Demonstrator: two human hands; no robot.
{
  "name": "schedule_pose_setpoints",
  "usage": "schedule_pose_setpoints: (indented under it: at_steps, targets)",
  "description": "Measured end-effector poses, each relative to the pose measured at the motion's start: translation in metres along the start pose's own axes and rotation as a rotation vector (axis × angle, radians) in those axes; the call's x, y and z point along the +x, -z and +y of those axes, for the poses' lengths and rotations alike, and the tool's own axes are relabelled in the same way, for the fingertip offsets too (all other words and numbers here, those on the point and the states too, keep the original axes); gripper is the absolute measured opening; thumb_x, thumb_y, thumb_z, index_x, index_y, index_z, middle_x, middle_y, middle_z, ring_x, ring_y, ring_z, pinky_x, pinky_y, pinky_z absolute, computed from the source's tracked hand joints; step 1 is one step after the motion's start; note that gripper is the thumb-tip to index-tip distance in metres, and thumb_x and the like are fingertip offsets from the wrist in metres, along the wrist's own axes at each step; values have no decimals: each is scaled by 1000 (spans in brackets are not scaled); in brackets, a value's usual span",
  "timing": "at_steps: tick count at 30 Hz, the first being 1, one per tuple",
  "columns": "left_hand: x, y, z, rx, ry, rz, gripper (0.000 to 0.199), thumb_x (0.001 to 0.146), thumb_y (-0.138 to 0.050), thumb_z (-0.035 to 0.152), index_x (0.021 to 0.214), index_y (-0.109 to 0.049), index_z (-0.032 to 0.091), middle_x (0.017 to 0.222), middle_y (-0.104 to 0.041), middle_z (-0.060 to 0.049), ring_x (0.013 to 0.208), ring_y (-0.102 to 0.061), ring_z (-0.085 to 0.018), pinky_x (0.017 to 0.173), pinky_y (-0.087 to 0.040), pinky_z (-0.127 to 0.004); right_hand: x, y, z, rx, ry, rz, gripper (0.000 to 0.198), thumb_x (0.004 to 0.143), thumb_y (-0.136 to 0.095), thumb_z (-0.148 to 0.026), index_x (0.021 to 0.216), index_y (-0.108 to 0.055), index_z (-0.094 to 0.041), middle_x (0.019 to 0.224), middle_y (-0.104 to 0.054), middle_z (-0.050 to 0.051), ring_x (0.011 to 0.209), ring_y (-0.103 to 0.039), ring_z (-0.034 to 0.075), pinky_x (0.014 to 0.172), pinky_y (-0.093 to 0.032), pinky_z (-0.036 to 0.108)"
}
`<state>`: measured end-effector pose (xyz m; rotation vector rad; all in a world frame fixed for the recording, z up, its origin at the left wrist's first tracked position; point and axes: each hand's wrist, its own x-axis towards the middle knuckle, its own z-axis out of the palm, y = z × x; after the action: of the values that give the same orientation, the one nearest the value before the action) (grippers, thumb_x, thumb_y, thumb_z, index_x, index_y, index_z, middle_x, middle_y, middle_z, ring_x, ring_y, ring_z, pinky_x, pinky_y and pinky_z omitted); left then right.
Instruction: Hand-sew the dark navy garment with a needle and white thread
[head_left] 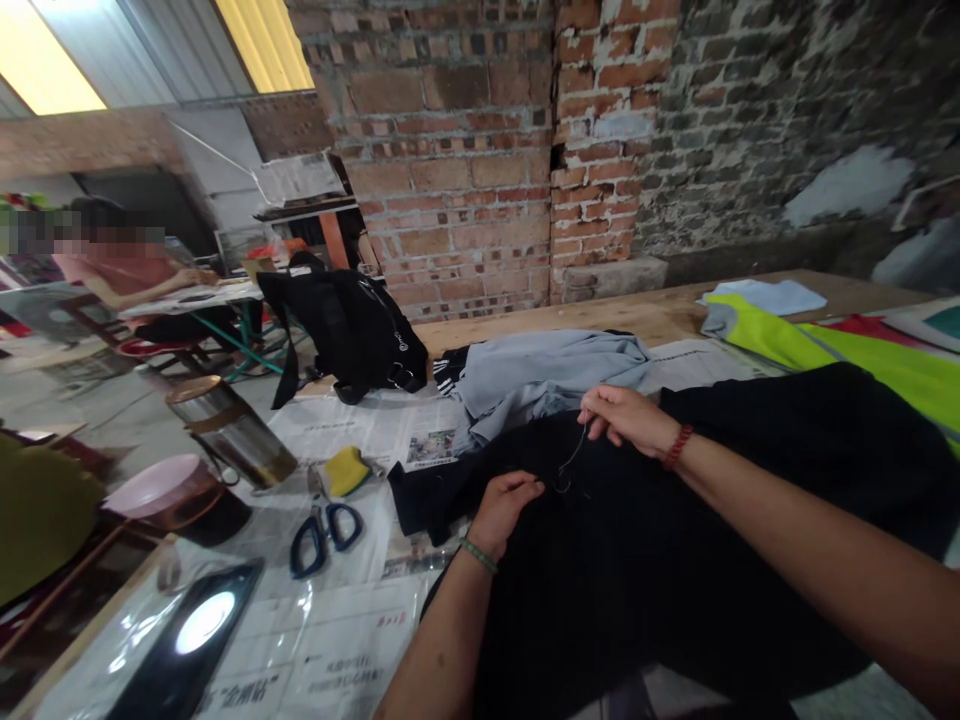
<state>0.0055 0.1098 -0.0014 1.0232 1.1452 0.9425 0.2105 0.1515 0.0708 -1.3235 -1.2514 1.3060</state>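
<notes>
A black garment [675,580] is spread over the newspaper-covered table in front of me. My left hand [501,512], with a green bracelet at the wrist, pinches a bit of this dark cloth between thumb and fingers. Above it and to the right, my right hand [628,422], wearing a red beaded bracelet, is closed on a pale thread [574,458]. The thread hangs from its fingertips and curls onto the cloth near my left fingertips. Whether a needle is on the thread, I cannot tell.
Scissors [325,535], a yellow sponge-like piece [347,470], a steel flask [232,432] and a dark phone [187,640] lie or stand left. Behind are a black backpack [345,335] and grey clothing [555,365]; a neon-yellow garment [855,360] is right. A person [127,265] sits far left.
</notes>
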Motion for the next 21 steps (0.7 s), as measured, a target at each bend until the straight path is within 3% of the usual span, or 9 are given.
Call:
schedule_pose_setpoints:
  at_steps: [3, 7, 10, 16, 21]
  targets:
    - [0, 1, 0, -3, 5, 2, 23, 49, -74, 32, 58, -63, 14, 50, -55, 3, 46, -46, -8, 45, -30, -20, 3, 0, 1, 106, 17, 32, 11, 81, -49, -25, 74, -46, -17, 72, -63, 4, 39, -54, 7, 25, -25, 11]
    - [1, 1, -1, 13, 3, -5, 21, 50, -73, 32, 57, -63, 14, 50, -55, 4, 47, -45, -8, 46, -31, -20, 10, 5, -6, 390, -33, -45, 6, 86, -40, -24, 82, -42, -21, 66, -64, 2, 48, -60, 12, 34, -42, 17]
    - [1, 2, -1, 18, -12, -5, 19, 52, -72, 30, 58, -64, 14, 51, -55, 4, 47, -45, -8, 47, -31, -20, 18, 6, -13, 506, -59, -36, 6, 87, -39, -22, 86, -45, -21, 56, -60, -1, 47, -59, 10, 39, -45, 18]
    - [2, 6, 0, -9, -18, 10, 17, 53, -72, 29, 58, -64, 15, 51, -56, 4, 47, -47, -8, 48, -33, -21, 37, 15, -28, 529, -7, 4, 15, 81, -44, -2, 82, -47, -17, 60, -60, -1, 55, -61, 9, 58, -53, 23]
    - [2, 8, 1, -29, -8, 27, 19, 51, -73, 29, 59, -64, 14, 50, -56, 4, 46, -47, -8, 46, -33, -20, 53, 34, -46, 460, 103, 37, 17, 84, -40, -5, 73, -48, -15, 61, -59, 1, 59, -63, 12, 61, -54, 29]
